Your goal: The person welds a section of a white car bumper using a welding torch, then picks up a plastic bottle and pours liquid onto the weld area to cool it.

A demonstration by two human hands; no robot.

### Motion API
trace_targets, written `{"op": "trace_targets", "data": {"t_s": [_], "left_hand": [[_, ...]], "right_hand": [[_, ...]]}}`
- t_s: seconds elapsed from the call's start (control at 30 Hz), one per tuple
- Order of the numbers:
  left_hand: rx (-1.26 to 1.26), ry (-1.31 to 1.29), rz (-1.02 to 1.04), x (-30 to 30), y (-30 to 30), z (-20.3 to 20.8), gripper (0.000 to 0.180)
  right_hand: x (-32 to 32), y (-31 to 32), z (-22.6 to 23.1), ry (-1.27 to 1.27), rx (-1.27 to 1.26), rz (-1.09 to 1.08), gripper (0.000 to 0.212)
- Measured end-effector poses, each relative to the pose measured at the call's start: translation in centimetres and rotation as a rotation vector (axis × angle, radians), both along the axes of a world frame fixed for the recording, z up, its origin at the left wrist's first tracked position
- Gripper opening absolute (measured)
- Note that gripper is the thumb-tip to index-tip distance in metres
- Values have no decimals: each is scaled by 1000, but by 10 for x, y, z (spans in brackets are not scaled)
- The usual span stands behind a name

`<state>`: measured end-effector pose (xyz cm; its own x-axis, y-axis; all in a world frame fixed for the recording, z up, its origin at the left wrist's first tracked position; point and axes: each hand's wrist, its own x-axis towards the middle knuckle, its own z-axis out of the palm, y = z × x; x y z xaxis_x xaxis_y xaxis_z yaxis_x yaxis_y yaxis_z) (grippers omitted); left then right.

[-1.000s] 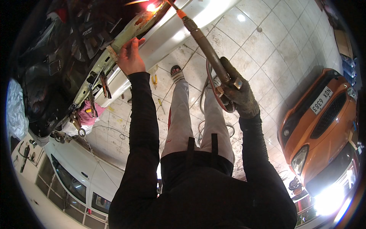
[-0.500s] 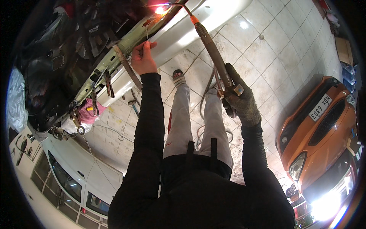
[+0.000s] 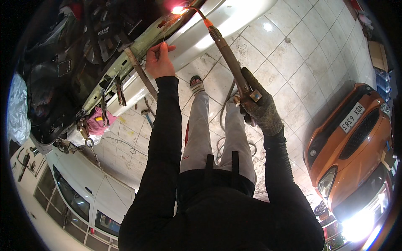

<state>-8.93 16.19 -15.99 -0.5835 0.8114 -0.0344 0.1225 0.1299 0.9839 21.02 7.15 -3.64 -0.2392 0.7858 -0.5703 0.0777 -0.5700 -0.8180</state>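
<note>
My gloved right hand (image 3: 264, 112) is wrapped round the handle of a gas welding torch (image 3: 228, 56). The torch slants up and to the left, and its thin bent neck ends at a bright glowing spot (image 3: 178, 10) on the edge of a car body panel (image 3: 144, 42). Bare, my left hand (image 3: 159, 62) pinches a thin filler wire (image 3: 163, 37) just below that panel edge. The wire runs up toward the glow, where glare hides its far end.
Locking pliers (image 3: 120, 91) hang clamped on the panel edge, near a flat metal bar (image 3: 140, 73). A hammer (image 3: 147, 118) and hoses lie on the tiled floor (image 3: 289, 75). An orange car (image 3: 356, 129) stands at right, a white car (image 3: 88, 184) at lower left.
The torch has shifted left and its tip sits slightly lower. My right hand has turned, moving up a little. My left hand has edged to the right, still pinching the wire.
</note>
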Motion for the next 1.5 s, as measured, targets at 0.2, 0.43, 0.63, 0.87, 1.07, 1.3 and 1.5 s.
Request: {"op": "trace_targets", "data": {"t_s": [0.2, 0.43, 0.63, 0.87, 1.07, 1.3, 1.5], "left_hand": [[0, -15, -2, -2, 2, -2, 13], [10, 39, -1, -1, 3, 1, 7], [20, 18, -9, -1, 4, 1, 7], [43, -15, -13, -1, 4, -1, 8], [4, 33, -25, -1, 5, 3, 8], [21, 19, -21, -2, 5, 4, 6], [7, 37, -28, -1, 6, 4, 6]], "right_hand": [[-1, 3, 5, 26, -50, 6, 80], [0, 3, 6, 28, -26, 5, 71], [-1, 3, 2, -9, -21, 8, 74], [0, 3, 6, 62, -62, -22, 72], [4, 3, -2, 14, -30, 12, 77], [2, 2, -3, 44, 33, 8, 73], [2, 5, 4, 51, -37, -4, 78]]}}
